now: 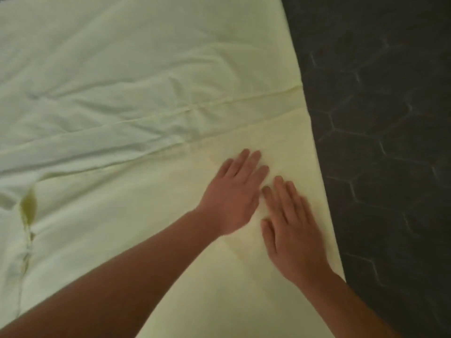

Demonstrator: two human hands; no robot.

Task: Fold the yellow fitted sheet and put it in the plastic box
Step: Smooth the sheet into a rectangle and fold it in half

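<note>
Sheet first: we count one yellow fitted sheet (122,69), spread out wide and pale. It lies under both grips and reaches far to the left of them and well beyond their fingertips.

We count two grips, both bare hands. Our left grip (234,198) lies palm down on the cloth with its fingers (246,158) straight and slightly spread, holding nothing. Our right grip (292,230) lies the same way just beside it and a little nearer to us. Its fingers (284,191) are flat on the cloth and pinch nothing, and its forefinger tip is close to the left grip's edge. The right grip is a little blurred.

Just beyond the left grip's fingertips we count two long creases (170,118), running side by side across the sheet from the far left towards its right edge. Beyond those the cloth is rumpled in soft folds. Far to the left of the left grip there is one gathered seam (28,208), darker yellow, running down towards us.

Right of the right grip the sheet ends in one straight edge (317,152). Past it lies a dark floor (390,118) of six-sided tiles. We cannot tell what the sheet rests on.
</note>
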